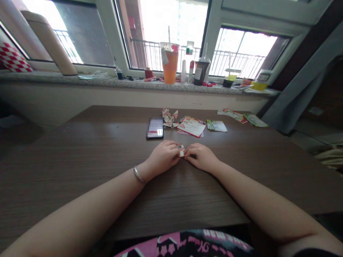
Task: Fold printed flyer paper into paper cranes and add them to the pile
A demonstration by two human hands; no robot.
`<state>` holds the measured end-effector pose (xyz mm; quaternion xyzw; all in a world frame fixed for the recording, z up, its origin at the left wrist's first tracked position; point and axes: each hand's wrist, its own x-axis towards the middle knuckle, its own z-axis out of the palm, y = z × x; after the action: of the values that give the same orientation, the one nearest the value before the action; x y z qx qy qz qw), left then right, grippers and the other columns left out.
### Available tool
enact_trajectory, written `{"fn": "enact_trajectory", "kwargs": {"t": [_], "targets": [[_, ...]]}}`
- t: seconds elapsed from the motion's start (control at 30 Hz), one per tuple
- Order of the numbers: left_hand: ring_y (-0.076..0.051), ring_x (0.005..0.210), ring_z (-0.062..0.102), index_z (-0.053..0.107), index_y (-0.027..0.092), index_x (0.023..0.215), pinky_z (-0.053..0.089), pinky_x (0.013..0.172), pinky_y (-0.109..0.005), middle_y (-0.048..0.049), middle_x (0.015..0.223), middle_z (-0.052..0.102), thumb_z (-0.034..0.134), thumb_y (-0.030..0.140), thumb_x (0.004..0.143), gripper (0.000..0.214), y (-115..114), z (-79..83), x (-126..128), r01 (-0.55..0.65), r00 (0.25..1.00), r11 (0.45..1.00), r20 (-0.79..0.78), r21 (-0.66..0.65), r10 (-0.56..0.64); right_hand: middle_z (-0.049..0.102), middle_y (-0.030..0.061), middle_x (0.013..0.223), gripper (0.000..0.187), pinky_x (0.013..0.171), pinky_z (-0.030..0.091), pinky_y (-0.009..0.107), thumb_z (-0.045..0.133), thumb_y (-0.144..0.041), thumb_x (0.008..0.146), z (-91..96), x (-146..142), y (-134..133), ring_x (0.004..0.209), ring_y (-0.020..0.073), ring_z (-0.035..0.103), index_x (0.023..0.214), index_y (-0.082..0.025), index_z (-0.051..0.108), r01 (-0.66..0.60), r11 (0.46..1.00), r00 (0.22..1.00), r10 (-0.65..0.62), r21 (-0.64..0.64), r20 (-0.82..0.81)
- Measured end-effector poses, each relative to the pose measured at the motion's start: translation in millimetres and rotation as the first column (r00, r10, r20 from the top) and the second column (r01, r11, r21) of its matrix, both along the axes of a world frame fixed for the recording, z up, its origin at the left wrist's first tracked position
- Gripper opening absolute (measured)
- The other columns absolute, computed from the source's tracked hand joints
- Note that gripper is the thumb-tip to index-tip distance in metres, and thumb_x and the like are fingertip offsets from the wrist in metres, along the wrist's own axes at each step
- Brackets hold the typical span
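Paper scrap (pixel 182 150), folded small and printed red and white, stood pinched between my hands, with its top showing above my fingers. My left hand (pixel 162 157) and my right hand (pixel 200 157) were both curled narrow around it, closing from either side until they nearly met. I could not tell whether the scrap touched the surface below. Both hands rested on the dark wood-grain table (pixel 80 167), and a metal bangle (pixel 138 175) circled my left wrist.

Ahead of my left hand lay a smartphone (pixel 155 128), its screen blurred. Just beyond and to the right sat a folded paper figure (pixel 169 118) with pointed tips, made of similar printed paper. Red-and-white flyers (pixel 191 125) lay beside it, then a small stack of green-and-white cards (pixel 217 125). Loose leaflets (pixel 242 117) were spread farther right, near the far edge of the table.

Past that edge ran a speckled stone windowsill (pixel 107 82), crowded with an orange cup (pixel 170 67), a dark lidded cup (pixel 200 71) and small bottles (pixel 187 62). A metal balcony railing (pixel 238 62) showed through the window. My pink-and-black printed shirt (pixel 184 244) filled the bottom of my view.
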<state>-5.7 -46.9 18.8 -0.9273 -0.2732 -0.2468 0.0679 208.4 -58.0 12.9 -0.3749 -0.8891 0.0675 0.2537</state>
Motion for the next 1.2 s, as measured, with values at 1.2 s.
{"fn": "enact_trajectory", "kwargs": {"t": [1.2], "targets": [[-0.02,0.093,0.06,0.061,0.017,0.074,0.048,0.087,-0.033,-0.0063,0.085,0.065,0.056,0.026,0.088,0.018,4.3,-6.8,6.5,-0.084,0.995,0.965,0.029,-0.249,0.095,0.066,0.0023,0.077,0.012,0.071,0.042,0.027,0.063,-0.024,0.083,-3.6,-8.0,2.5,0.075,0.0156,0.058,0.073,-0.018,0.061,0.226,0.954,0.958,-0.254,-0.198,-0.13]]}}
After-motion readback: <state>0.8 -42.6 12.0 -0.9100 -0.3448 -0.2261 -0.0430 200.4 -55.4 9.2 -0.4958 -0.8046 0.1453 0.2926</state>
